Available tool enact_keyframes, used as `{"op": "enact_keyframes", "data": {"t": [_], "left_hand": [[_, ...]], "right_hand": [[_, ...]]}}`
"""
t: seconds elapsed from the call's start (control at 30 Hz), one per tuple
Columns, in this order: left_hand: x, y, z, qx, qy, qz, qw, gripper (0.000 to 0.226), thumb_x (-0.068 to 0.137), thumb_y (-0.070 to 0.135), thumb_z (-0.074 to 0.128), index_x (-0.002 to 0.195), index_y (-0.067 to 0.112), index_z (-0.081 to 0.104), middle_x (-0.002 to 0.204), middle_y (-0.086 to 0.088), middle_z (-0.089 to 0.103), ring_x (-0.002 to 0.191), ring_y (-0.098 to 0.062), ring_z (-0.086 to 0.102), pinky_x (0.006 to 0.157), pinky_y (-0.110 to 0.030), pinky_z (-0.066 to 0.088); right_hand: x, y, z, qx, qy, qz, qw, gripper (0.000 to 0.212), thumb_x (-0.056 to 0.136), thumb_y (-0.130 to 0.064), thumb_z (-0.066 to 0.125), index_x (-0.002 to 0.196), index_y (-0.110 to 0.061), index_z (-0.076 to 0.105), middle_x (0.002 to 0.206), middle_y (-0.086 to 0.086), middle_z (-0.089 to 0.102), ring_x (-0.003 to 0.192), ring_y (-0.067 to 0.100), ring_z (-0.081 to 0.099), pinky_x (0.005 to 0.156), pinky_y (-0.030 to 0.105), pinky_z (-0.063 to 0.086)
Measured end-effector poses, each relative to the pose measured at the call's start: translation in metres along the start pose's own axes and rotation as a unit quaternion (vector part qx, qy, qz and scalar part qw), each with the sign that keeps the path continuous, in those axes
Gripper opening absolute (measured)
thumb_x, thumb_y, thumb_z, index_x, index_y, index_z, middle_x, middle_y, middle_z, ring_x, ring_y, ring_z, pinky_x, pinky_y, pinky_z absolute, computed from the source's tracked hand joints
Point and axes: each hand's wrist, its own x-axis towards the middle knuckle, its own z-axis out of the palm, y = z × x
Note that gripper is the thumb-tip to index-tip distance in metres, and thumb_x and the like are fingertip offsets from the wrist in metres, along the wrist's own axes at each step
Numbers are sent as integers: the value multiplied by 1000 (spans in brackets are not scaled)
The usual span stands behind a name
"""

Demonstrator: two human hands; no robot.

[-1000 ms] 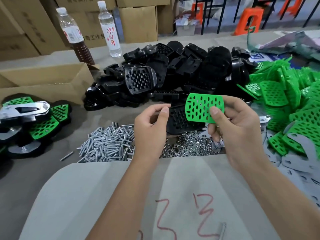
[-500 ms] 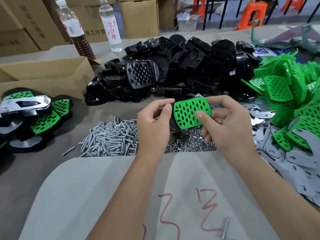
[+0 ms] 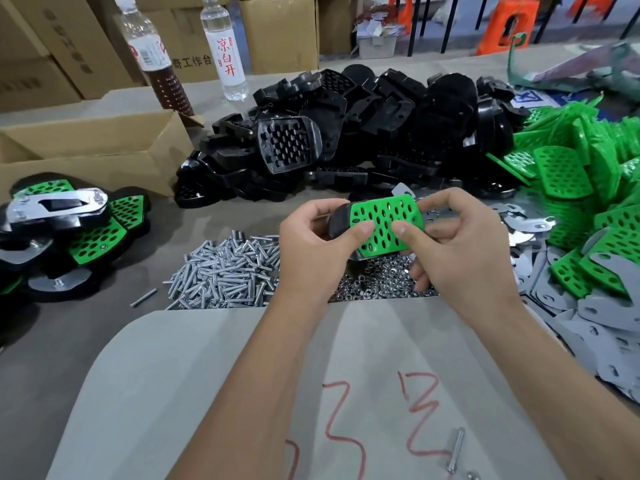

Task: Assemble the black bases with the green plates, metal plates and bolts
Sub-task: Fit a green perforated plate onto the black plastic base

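The green plate (image 3: 387,225) now lies flat on the black base (image 3: 337,221) — a second ago it hovered apart. Both thumbs press it down above the nut pile (image 3: 381,278) — left hand (image 3: 311,251) and right hand (image 3: 460,247) fingers curled around the base.

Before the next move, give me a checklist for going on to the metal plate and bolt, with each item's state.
1. Perforated green plastic plate laid on the black plastic base: ok, both thumbs press on it.
2. Plate fully seated in the base: cannot tell, the hands cover its edges.
3. Left hand and right hand both grip the part: ok.
4. Heap of silver steel bolts at hand: ok, just left of the left hand.
5. Flat grey metal plates at hand: ok, spread to the right.
6. A free hand for picking up: not ok, both are busy.
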Motion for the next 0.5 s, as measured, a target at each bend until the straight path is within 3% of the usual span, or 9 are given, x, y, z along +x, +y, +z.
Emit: {"op": "enact_keyframes", "data": {"t": [0.1,0.17,0.23,0.33,0.43,0.5], "left_hand": [[1,2,-1,-20,-10,-20,1000,30,81,-3,84,100,17,71,89,-1,79,84,-19,77,67,-33,63],[2,3,-2,-38,-24,-26,999,30,82,-4,82,103,14,72,90,-3,79,86,-23,77,65,-32,62],[3,3,-4,-57,-40,-29,997,30,84,-4,80,108,10,71,96,-8,79,93,-32,76,64,-33,60],[2,5,-5,-83,-77,-40,993,38,81,1,80,117,5,69,105,-19,75,98,-41,71,59,-30,57],[0,8,-4,-88,-105,-51,989,46,78,10,80,121,4,66,105,-18,73,92,-34,70,54,-27,54],[1,7,-4,-73,-121,-59,988,39,86,6,77,124,3,65,106,-18,74,89,-31,71,52,-28,51]], "right_hand": [[4,2,-6,-115,65,-24,991,42,74,-53,89,94,-25,64,57,-3,65,49,12,62,55,29,51],[7,3,-11,-88,52,-3,995,48,70,-57,91,102,-29,67,75,-4,69,66,15,70,60,34,55],[10,1,-16,13,-24,40,999,49,76,-47,91,116,-29,69,93,-2,76,79,25,76,60,40,61],[12,-2,-20,154,-154,48,975,30,91,-22,79,120,-17,72,100,4,81,94,24,79,74,29,63],[12,-3,-20,167,-163,21,972,19,97,-7,72,115,-13,73,100,7,81,95,25,79,75,29,62],[11,-2,-19,171,-155,27,973,19,97,-5,70,114,-12,72,101,8,81,95,26,79,76,32,63]]}}
